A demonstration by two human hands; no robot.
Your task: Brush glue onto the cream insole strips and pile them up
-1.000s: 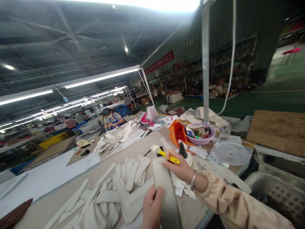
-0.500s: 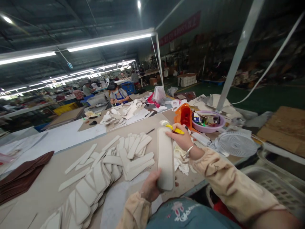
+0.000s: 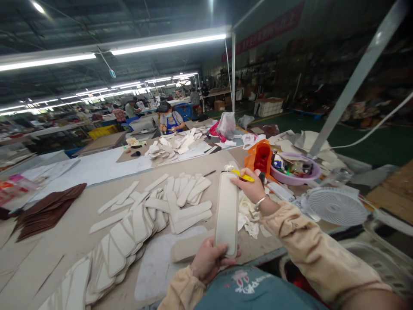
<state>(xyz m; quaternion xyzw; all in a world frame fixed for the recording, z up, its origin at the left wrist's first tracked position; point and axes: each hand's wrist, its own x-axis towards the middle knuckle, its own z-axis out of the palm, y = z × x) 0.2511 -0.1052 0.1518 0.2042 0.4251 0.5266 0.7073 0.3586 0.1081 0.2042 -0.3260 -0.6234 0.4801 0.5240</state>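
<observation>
A long off-white panel (image 3: pixel 226 215) with rounded corners stands tilted in front of me. My left hand (image 3: pixel 213 258) grips its lower end, thumb on the front face and fingertips showing past the right edge. My right hand (image 3: pixel 253 187) is closed around a yellow-handled brush (image 3: pixel 243 175) whose whitish, clumped head lies just above the panel's top edge. The fingers of that hand also touch the panel's upper right corner. Left of the panel, a similar piece (image 3: pixel 190 246) lies partly behind my left hand. A long overlapping heap of such pieces (image 3: pixel 135 228) spreads across the table.
Brown sheets (image 3: pixel 51 211) are stacked at the left. To the right sit an orange container (image 3: pixel 258 157), a lilac basin (image 3: pixel 298 178) of small items and a white fan (image 3: pixel 335 206). Crumpled scraps (image 3: pixel 248 217) lie beside the panel. Across the table, a person (image 3: pixel 171 120) works.
The view has swung left, so the scene sits further right. My left thumb now lies further across the panel's lower end, and the piece left of it shows more clearly. Both grips remain.
</observation>
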